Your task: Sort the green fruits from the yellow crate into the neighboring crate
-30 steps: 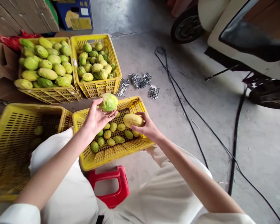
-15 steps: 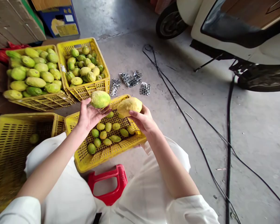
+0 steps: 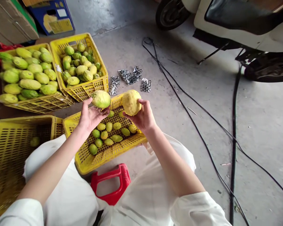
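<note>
Evidently each hand is gripping one fruit, and the two fruits sit side by side with a gap between. The yellow fruit (image 3: 131, 102) is in the right hand (image 3: 143, 116), on the side facing the left hand, its long axis hard to judge (it looks nearly round from here). The left hand (image 3: 91, 117) holds the green-yellow fruit (image 3: 101, 99), long axis roughly crosswise, thumb by its left end. Both appear above the far part of the yellow crate (image 3: 108, 156), where smaller fruits (image 3: 116, 138) lie.

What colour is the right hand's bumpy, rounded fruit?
The bumpy, rounded fruit is yellow, clearest in the head view.
</note>
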The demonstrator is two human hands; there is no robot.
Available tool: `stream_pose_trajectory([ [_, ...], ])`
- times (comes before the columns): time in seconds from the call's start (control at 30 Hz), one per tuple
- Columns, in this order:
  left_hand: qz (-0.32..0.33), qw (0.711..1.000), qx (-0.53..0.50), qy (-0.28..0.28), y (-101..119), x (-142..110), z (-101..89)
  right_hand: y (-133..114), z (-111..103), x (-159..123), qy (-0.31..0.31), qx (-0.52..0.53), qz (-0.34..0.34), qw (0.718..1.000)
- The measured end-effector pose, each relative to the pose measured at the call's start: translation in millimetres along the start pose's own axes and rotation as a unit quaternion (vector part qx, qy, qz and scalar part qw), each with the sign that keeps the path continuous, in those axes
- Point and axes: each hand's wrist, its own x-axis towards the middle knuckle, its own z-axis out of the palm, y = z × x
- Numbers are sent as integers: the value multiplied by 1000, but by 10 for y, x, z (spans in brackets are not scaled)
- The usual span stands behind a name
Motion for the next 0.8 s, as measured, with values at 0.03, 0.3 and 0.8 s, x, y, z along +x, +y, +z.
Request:
stream_pose_trajectory([
  [0.03, 3, 1000, -6, -5, 9, -20, 19, 1, -4, 8, 2, -2, -5, 1000],
  [0.3, 10, 998, 12, -63, 114, -135, 66, -26, 18, 96, 5, -63, -4, 998],
  [0.8, 28, 998, 17, -60, 73, -63, -22, -61, -70, 201, 10, -29, -64, 997],
])
